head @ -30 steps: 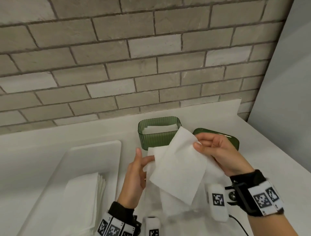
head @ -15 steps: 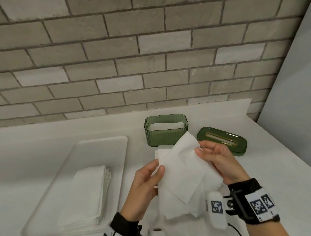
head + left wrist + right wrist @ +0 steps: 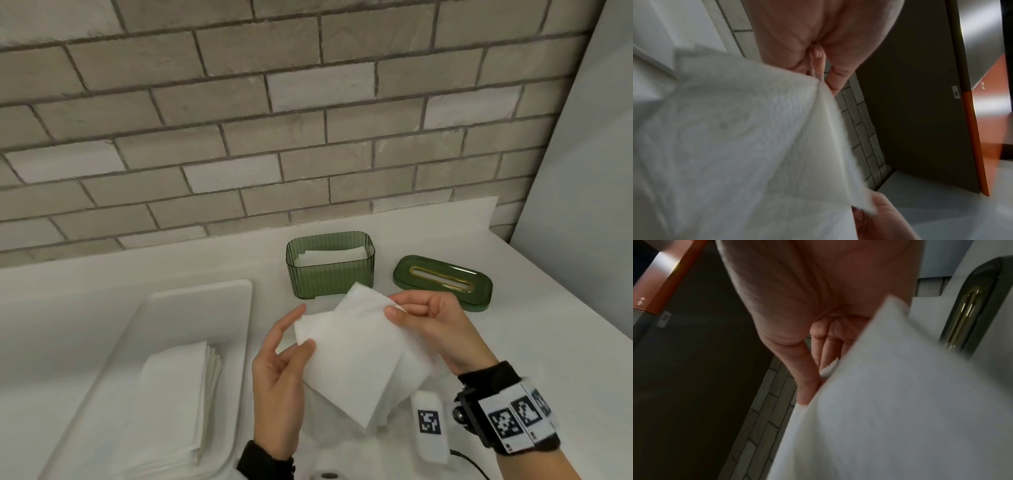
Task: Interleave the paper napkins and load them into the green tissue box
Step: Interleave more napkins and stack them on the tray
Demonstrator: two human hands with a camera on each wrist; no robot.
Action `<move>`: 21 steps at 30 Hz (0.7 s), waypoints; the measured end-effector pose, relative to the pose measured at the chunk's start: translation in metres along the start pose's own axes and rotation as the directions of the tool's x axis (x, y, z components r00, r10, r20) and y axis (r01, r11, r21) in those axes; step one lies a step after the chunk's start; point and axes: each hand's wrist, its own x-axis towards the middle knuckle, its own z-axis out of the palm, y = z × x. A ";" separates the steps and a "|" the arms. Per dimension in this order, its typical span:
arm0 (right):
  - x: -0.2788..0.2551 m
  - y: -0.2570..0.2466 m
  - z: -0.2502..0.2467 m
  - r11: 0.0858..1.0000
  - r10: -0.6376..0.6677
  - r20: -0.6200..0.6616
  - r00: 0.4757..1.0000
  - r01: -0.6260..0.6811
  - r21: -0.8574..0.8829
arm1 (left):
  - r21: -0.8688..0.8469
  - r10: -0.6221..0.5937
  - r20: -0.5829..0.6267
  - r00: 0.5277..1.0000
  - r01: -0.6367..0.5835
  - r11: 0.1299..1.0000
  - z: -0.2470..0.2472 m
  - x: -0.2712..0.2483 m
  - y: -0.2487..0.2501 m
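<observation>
The right hand (image 3: 430, 329) pinches the far right corner of an unfolded paper napkin (image 3: 356, 356) between thumb and curled fingers, and the left hand (image 3: 279, 373) nips the sheet's left edge under its thumb, the other fingers standing loosely straight behind the paper. Between them the napkin hangs slack just in front of the green tissue box (image 3: 330, 267), a second white sheet showing behind and below it. Such paper looks nearly weightless, limp and easily torn or creased, so I judge that it wants light pinches at corners or along a fold, never a pull from the middle. Up close in the left wrist view the napkin (image 3: 731, 133) has a fine embossed weave and soft, slightly ragged edges; in the right wrist view the right hand's fingertips (image 3: 807, 386) lie along its border. The box, ribbed translucent plastic with rounded corners, stands open and already holds some flat white napkins. Just right of the box lies its lid (image 3: 442, 282), a green oval with a gold-rimmed slot. Left of the box and nearer the person, a white tray (image 3: 202, 301) carries a neat stack of folded napkins (image 3: 178, 404). All rest on a smooth white counter (image 3: 102, 274), and behind the box rises a grey brick wall (image 3: 308, 120).
</observation>
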 end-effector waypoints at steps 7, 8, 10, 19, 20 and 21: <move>-0.008 -0.031 -0.019 0.984 -0.157 -0.073 0.985 0.149 -0.100 | 0.163 0.152 -0.055 0.987 -0.141 0.976 -0.020 0.005 0.001; -0.012 -0.038 -0.020 0.980 -0.169 -0.003 0.986 0.168 -0.106 | 0.218 0.166 -0.041 0.985 -0.154 0.964 -0.020 0.007 0.001; -0.022 -0.052 -0.016 0.972 -0.153 0.190 0.970 0.183 -0.148 | 0.278 0.159 0.006 0.987 -0.154 0.948 -0.019 0.009 0.002; -0.016 -0.039 0.024 0.932 -0.203 0.173 0.964 0.244 -0.269 | 0.066 0.132 0.233 0.963 -0.152 0.986 0.003 -0.006 0.015; -0.015 -0.037 0.025 0.927 -0.209 0.155 0.965 0.246 -0.281 | 0.052 0.117 0.237 0.965 -0.133 0.990 0.003 -0.007 0.016; -0.015 -0.036 0.027 0.925 -0.213 0.147 0.966 0.248 -0.287 | 0.048 0.099 0.224 0.970 -0.113 0.992 0.002 -0.008 0.015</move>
